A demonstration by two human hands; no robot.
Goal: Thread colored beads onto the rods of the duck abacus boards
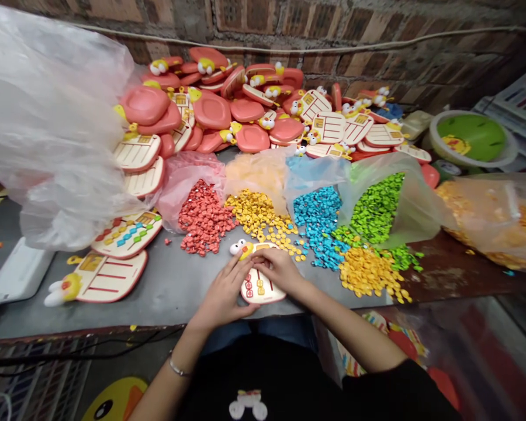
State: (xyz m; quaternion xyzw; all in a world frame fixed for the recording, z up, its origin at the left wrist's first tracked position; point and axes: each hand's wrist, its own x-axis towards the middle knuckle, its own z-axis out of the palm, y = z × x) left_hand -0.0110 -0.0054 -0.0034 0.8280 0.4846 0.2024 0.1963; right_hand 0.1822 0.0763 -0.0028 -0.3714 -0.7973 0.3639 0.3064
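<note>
A small chicken-shaped toy abacus (258,286) with a cream face and yellow head lies on the grey table (175,286) right in front of me. My left hand (222,293) rests on its left edge with fingers curled over it. My right hand (280,270) presses down on its upper part, fingers pinched together; whether a bead is between them is hidden. Red and yellow beads sit on the toy's rods. Loose piles of red beads (204,219), yellow beads (263,217), blue beads (318,225), green beads (377,207) and orange-yellow beads (370,273) lie just beyond my hands.
A heap of red toy abacus shells (245,111) is stacked against the brick wall. Two more toys (99,278) lie at left under a big clear plastic bag (48,128). A bag of orange beads (495,219) and a green bowl (471,137) stand at right.
</note>
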